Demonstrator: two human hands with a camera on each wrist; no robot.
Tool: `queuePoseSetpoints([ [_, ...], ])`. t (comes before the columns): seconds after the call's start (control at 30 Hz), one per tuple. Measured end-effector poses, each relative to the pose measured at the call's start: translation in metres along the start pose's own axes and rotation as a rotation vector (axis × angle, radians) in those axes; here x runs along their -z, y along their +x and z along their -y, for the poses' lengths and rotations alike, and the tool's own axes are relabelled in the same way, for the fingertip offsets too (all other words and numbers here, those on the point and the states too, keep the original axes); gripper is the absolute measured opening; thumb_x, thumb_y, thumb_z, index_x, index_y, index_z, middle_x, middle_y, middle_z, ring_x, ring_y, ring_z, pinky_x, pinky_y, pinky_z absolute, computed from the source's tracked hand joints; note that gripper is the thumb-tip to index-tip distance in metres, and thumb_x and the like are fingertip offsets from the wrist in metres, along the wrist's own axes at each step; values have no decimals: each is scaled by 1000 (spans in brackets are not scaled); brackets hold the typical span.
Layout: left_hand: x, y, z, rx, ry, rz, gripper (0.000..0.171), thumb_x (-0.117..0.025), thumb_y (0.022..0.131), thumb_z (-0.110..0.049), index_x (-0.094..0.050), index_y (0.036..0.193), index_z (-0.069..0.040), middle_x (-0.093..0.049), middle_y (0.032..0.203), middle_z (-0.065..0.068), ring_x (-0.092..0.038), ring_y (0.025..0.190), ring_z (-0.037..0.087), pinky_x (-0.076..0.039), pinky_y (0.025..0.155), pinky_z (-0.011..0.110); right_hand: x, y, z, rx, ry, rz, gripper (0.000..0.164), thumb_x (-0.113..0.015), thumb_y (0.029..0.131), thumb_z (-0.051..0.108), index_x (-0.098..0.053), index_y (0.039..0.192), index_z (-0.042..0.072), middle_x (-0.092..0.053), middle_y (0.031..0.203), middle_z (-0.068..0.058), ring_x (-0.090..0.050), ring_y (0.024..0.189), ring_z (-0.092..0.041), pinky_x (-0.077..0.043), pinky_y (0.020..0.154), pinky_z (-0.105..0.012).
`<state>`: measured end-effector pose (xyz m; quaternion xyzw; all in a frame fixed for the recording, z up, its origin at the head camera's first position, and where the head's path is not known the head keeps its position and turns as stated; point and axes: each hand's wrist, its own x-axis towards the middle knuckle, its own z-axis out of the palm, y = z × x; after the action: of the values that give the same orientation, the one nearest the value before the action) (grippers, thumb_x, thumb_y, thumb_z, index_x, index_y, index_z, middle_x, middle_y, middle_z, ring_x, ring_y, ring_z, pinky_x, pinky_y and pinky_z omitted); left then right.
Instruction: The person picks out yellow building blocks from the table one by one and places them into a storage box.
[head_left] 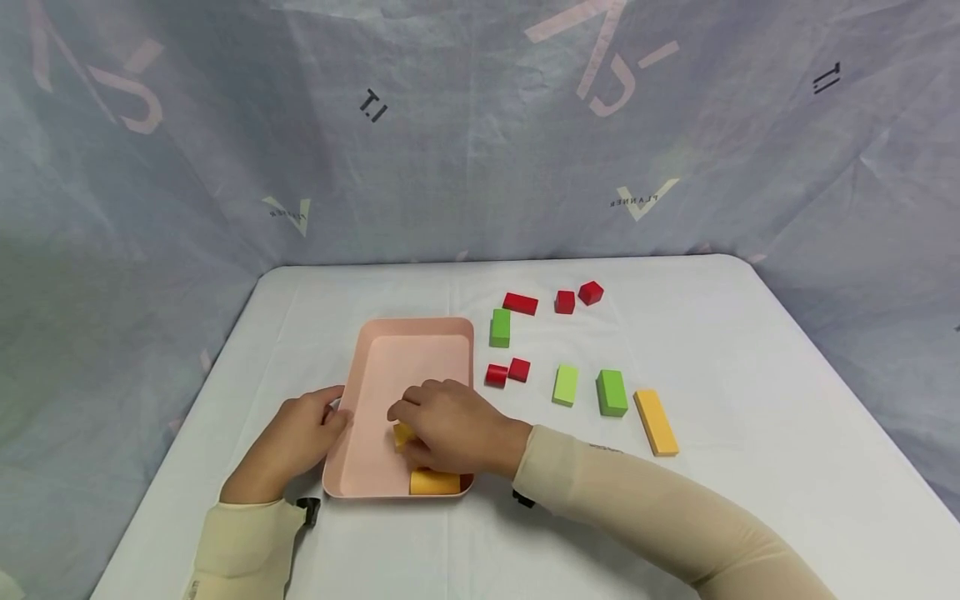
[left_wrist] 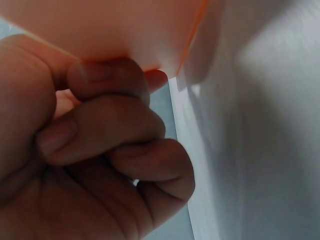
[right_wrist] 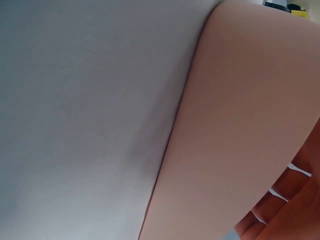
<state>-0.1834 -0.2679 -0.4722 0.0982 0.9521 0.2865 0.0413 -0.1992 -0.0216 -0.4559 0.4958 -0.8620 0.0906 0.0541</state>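
Note:
A pink tray (head_left: pixel 386 375) lies on the table with its long sides running away from me. My left hand (head_left: pixel 300 433) is at its left wall; in the left wrist view the curled fingers (left_wrist: pixel 107 120) pinch the tray's edge (left_wrist: pixel 125 30). Over the tray's near right part, my right hand (head_left: pixel 453 425) holds a yellow block (head_left: pixel 403 435), partly hidden by the fingers. Just below that hand, a yellow cylinder (head_left: pixel 435 482) lies in the near right corner. The right wrist view mostly shows the tray's outer wall (right_wrist: pixel 235 110), with some fingers (right_wrist: pixel 270 206) beyond it.
Right of the tray lie a green block (head_left: pixel 500 328), a red cylinder (head_left: pixel 497 376), a red cube (head_left: pixel 519 370), a light green block (head_left: pixel 566 385), another green block (head_left: pixel 612 393) and a long yellow block (head_left: pixel 656 422). Farther back are a red block (head_left: pixel 521 303) and two red pieces (head_left: pixel 566 302).

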Motion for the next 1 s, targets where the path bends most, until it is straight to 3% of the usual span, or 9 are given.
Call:
queuePoseSetpoints([
  [0.4,1,0,-3,8,-1,5,17,-55,93,-13,-60,109,-13,-45,57,-1,-43,47,13,-37,45,31,9,-10,-4,-3,-13,-47,38,-63,82,35,-62,114,16,-57,102,6,-46,86,-7,-45,75,-25],
  [0.6,1,-1,-3,32,-8,18,25,-53,93,-12,-59,118,-11,-48,58,-1,-45,48,14,-39,46,32,15,-18,-6,5,-13,-90,30,-63,84,31,-63,109,15,-58,104,5,-47,89,-8,-46,76,-27],
  [1.0,1,-1,-3,9,1,13,28,-49,93,-9,-58,120,-10,-54,61,-2,-48,50,13,-42,48,33,26,-40,-3,-15,0,-124,35,-64,84,35,-61,113,15,-56,103,6,-46,91,-8,-46,76,-26],
])
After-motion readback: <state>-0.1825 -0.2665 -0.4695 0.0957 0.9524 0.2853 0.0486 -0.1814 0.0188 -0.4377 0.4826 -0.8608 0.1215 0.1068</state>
